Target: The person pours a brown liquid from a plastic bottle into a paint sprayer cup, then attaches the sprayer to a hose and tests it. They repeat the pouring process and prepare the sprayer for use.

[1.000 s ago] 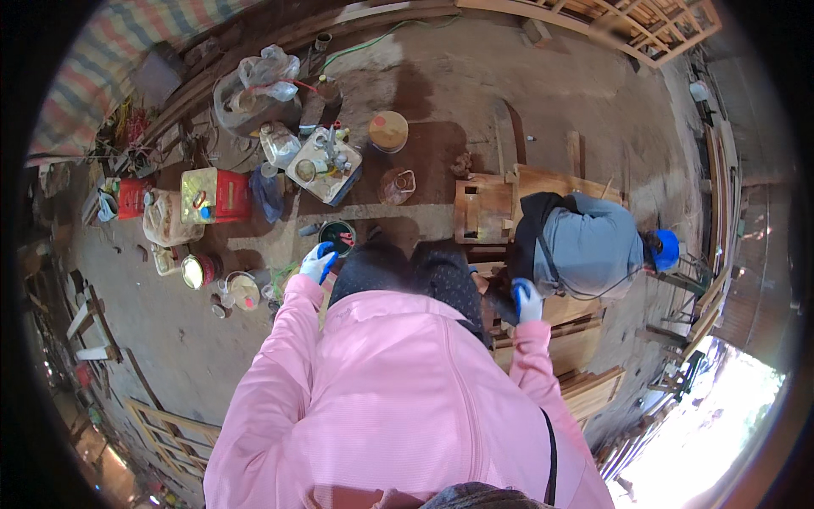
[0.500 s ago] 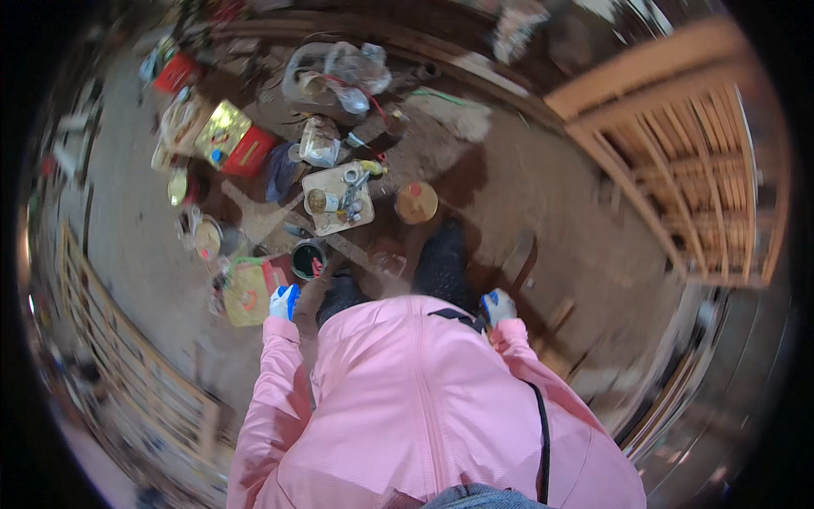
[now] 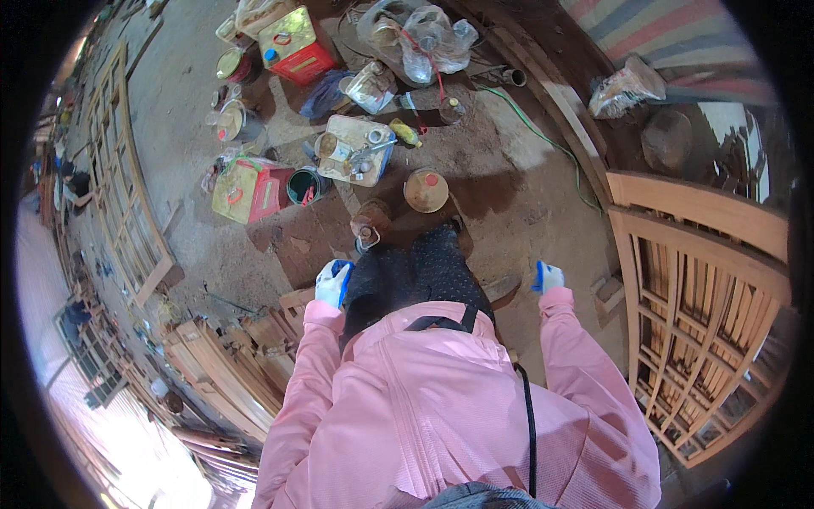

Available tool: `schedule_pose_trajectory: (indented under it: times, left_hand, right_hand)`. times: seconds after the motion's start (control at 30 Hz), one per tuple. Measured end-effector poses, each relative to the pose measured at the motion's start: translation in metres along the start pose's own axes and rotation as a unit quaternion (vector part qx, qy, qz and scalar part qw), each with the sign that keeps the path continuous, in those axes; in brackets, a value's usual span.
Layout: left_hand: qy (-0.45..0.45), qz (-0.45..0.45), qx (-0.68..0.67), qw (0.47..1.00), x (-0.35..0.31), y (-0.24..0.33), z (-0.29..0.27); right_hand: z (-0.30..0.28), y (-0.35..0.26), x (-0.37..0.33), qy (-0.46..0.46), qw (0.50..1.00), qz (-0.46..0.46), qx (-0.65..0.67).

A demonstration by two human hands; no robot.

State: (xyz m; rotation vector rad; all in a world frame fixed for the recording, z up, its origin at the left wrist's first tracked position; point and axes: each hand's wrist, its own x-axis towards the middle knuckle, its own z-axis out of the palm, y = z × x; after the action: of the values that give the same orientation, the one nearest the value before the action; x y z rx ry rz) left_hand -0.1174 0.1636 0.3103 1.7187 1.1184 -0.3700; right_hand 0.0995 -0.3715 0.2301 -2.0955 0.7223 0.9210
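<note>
My left hand, in a white glove with blue palm, hangs beside my left thigh. Its fingers are curled in and nothing shows in them. Out to my right, over bare floor, my right hand wears a matching glove. Its fingers are loosely bent, slightly apart from the thumb, and hold nothing visible. Nearest my left hand is a brown jug-like container with a handle, by my feet. A round tan-lidded tub stands ahead of my feet. Neither hand touches any of these things.
Ahead stand a dark open bucket, red-and-yellow cans, a board bearing a pot and tools, and plastic bags. Slatted wooden frames lean at right. Timber pieces lie left. A green hose crosses the floor.
The view has swung, bringing the stacked timber in at left and more of the wooden frames at right. My right hand now hangs farther out from my body. Both hands remain without a visible object.
</note>
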Motion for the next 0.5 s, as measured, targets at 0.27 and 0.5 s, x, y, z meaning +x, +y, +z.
schedule_pose_trajectory:
  times: [0.27,0.5]
  left_hand:
    - [-0.028,-0.069,-0.093,0.993,0.009,-0.114,0.014]
    - [0.005,-0.078,-0.238,0.968,0.02,-0.163,-0.009]
  right_hand:
    - [0.109,-0.1,-0.041,-0.12,0.923,-0.303,-0.206]
    - [0.107,-0.158,-0.071,-0.046,0.891,-0.389,-0.23]
